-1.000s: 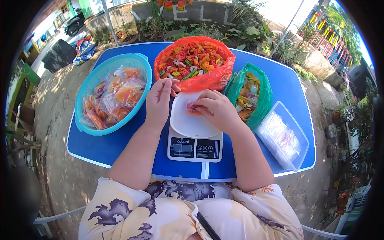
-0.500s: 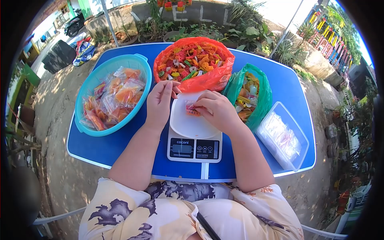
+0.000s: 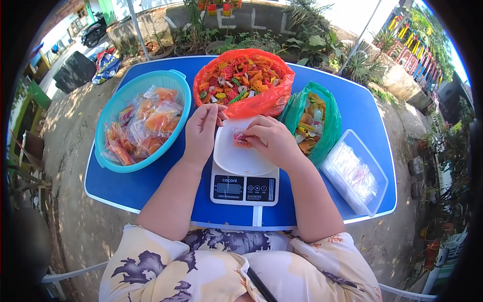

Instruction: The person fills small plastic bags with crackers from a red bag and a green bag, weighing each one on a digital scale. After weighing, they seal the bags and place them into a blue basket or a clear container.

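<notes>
My right hand [image 3: 274,140] pinches a small clear plastic packet [image 3: 241,139] with pink and orange pieces in it, over the white plate [image 3: 241,162] of a kitchen scale [image 3: 245,189]. At the plate's left rim, my left hand [image 3: 202,130] has its thumb and fingertips pressed together; what they hold, if anything, I cannot make out. Just beyond both hands stands a red plastic bag [image 3: 261,104], open and full of small red, orange, yellow and green shapes. An open green plastic bag [image 3: 329,141] of yellowish pieces is beside my right hand.
On the left of the blue table [image 3: 118,189] stands a turquoise basket [image 3: 176,78] with several filled clear packets [image 3: 157,121]. A clear plastic box [image 3: 380,194] at the right holds a stack of clear plastic bags [image 3: 352,173]. Plants and a low wall lie behind.
Both hands keep nearly the same places and grips. The view has shifted very slightly; nothing else has visibly moved.
</notes>
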Action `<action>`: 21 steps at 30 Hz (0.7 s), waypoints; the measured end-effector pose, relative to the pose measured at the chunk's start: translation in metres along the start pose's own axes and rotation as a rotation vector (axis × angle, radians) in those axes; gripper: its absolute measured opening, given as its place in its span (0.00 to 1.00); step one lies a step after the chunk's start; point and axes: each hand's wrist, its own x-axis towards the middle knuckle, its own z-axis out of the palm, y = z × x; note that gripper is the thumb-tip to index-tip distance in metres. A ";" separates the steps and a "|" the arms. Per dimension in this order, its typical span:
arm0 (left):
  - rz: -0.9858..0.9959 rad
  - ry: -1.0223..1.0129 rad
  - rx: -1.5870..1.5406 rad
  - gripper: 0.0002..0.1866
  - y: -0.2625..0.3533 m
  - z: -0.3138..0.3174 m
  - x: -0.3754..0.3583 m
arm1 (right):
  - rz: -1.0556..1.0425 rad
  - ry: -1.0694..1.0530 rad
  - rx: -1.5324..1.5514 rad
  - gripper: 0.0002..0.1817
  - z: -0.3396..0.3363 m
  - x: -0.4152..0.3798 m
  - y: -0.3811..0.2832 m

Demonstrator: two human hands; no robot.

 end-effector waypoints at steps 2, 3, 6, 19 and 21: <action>0.006 0.003 0.032 0.14 -0.002 -0.001 0.000 | 0.028 -0.024 -0.006 0.07 0.000 0.000 0.000; 0.009 0.005 0.047 0.14 -0.002 -0.001 0.000 | 0.025 -0.021 -0.006 0.07 0.000 0.000 0.001; -0.010 -0.006 0.023 0.13 0.001 0.000 0.000 | 0.018 -0.010 -0.007 0.07 0.001 0.000 0.001; 0.080 -0.024 0.101 0.10 -0.004 0.001 -0.002 | -0.012 -0.006 -0.048 0.20 -0.001 -0.003 -0.004; 0.118 -0.012 0.153 0.09 -0.003 0.001 -0.002 | 0.027 -0.004 -0.048 0.22 0.002 -0.003 -0.001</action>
